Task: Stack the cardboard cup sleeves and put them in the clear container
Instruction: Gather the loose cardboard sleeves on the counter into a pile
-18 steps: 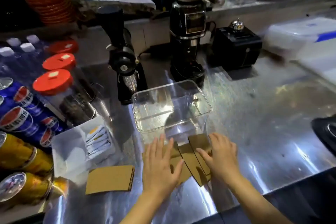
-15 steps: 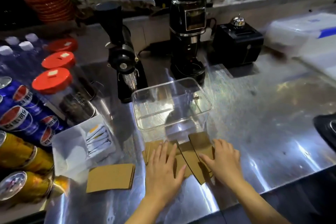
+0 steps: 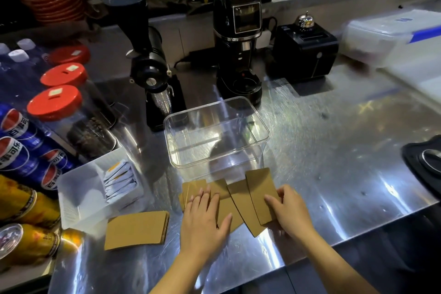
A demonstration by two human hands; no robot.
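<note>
Several brown cardboard cup sleeves [image 3: 241, 200] lie fanned out flat on the steel counter, just in front of the clear container [image 3: 216, 135], which has nothing in it. My left hand [image 3: 205, 219] rests flat on the left sleeves, fingers spread. My right hand [image 3: 288, 212] touches the right edge of the rightmost sleeve [image 3: 260, 191], thumb on top and fingers curled at its edge. A separate neat stack of sleeves [image 3: 137, 229] lies to the left, apart from both hands.
A white tray of sachets [image 3: 78, 196] sits left of the sleeves, with cans [image 3: 21, 148] and red-lidded jars [image 3: 55, 102] beyond. Two black grinders [image 3: 152, 71] [image 3: 238, 40] and a black box [image 3: 305, 50] stand behind the container. The counter edge runs near my forearms.
Both hands have drawn slightly closer together over the fanned sleeves; the right hand now curls at the edge of the rightmost sleeve. The view shifted a little.
</note>
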